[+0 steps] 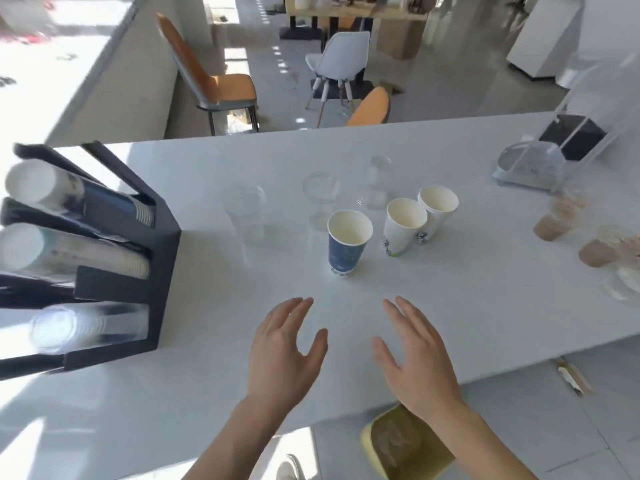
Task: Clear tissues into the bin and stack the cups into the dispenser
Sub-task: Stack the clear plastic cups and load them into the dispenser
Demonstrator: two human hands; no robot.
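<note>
Progress: no loose tissues visible on the bench (346, 341); tissue step looks done, though what fills the bin (398, 445) on the floor below the near edge is too blurred to name. Cup stacking not yet begun.
Left to do: blue paper cup (348, 242), two white paper cups (403, 225) (437, 211), and several clear plastic cups (246, 213), faint against the white top.
Cups: all upright, empty, mid-bench; the two white ones touching, blue one just beside.
Dispenser (104, 258): black, bench's left end, three slots holding sideways stacks — blue, white, clear.
Left hand (284, 351): spread, empty, hovering over bench.
Right hand (415, 355): spread, empty, near left hand.
</note>
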